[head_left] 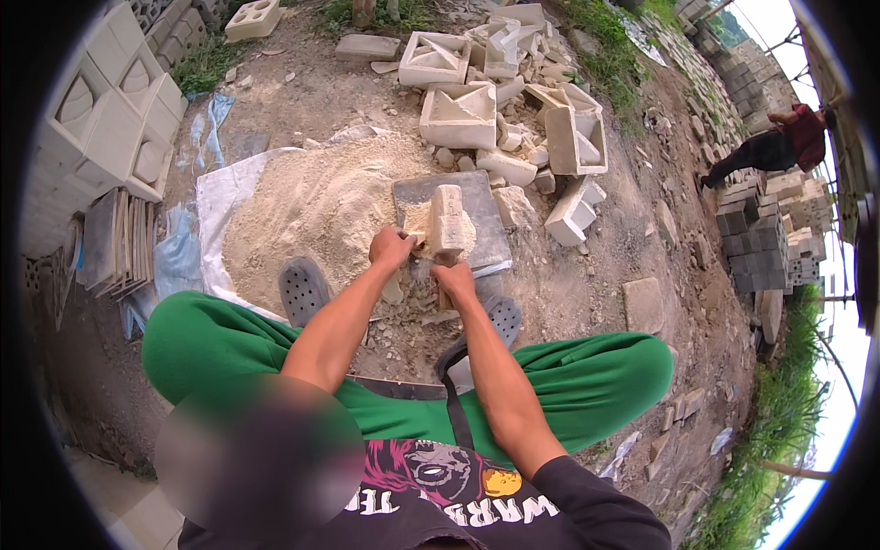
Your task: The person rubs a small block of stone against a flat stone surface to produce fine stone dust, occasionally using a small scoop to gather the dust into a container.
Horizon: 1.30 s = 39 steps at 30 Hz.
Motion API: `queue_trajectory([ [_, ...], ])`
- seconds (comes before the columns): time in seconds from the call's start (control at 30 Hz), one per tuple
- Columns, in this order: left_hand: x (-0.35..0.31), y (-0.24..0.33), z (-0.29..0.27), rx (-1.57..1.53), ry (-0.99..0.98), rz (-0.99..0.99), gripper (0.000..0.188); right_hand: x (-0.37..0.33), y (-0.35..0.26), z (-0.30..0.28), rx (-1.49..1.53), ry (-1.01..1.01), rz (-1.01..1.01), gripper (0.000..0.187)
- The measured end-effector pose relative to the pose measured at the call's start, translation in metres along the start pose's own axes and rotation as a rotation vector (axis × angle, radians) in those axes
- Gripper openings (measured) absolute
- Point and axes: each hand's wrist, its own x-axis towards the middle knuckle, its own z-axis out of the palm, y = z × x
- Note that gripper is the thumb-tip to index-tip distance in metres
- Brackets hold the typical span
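Note:
My right hand is closed round the short handle of a block-headed mallet, pale with dust. The mallet's head lies over a dark square slab, on top of pale crushed powder. Beside the head, my left hand is closed with its fingertips at a small pale fragment. The fingers partly hide that piece. A broad heap of pale crumbs and powder lies left of the slab, on a white sheet.
Broken pale moulded blocks are piled beyond the slab. Stacked blocks and thin boards stand at left. My grey clogs flank the work spot. A person in dark red is far right, near grey block stacks.

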Motion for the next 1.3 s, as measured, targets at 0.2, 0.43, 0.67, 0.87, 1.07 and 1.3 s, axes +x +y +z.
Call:
queue_trajectory([
  [0.2,0.003,-0.009,-0.003,-0.010,0.037,-0.020,0.032,-0.032,-0.057,-0.023,0.036,-0.094,0.159,0.054],
  [0.43,0.011,-0.014,0.009,-0.018,0.011,0.010,0.029,-0.054,-0.102,-0.034,0.169,0.043,-0.154,0.035],
  [0.67,0.014,-0.016,0.008,-0.051,0.008,0.023,0.031,-0.038,-0.082,-0.016,-0.030,0.189,-0.351,0.031],
  [0.87,0.011,-0.013,0.008,-0.089,0.031,0.025,0.025,-0.030,-0.040,-0.014,-0.249,0.018,-0.025,0.046],
  [1.07,0.014,-0.019,0.011,-0.017,0.107,0.065,0.028,-0.046,-0.108,-0.036,-0.095,0.091,-0.126,0.035],
  [1.3,0.006,-0.003,0.005,-0.055,0.023,0.023,0.025,-0.035,-0.106,-0.030,0.057,0.188,-0.392,0.033],
])
